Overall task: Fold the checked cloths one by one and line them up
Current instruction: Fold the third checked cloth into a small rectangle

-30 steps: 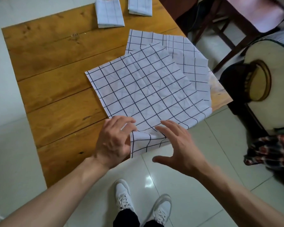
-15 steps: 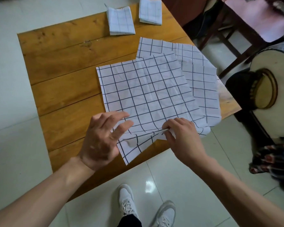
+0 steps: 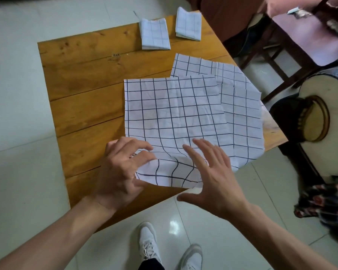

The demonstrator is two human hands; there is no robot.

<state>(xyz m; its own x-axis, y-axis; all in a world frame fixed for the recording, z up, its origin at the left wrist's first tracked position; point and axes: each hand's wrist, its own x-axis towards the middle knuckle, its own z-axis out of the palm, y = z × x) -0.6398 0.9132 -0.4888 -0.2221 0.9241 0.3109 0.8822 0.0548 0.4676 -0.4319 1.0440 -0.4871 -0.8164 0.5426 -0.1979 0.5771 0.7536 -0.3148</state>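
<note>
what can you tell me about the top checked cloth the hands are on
The top cloth is thin white fabric with a dark grid of lines, creased and a bit wrinkled. It lies spread flat on the wooden table, overlapping more checked cloth beneath it on the right. Its near edge is rumpled and hangs just past the table edge. The left hand pinches the near left corner, and the right hand is open with fingers spread over the near edge.
</note>
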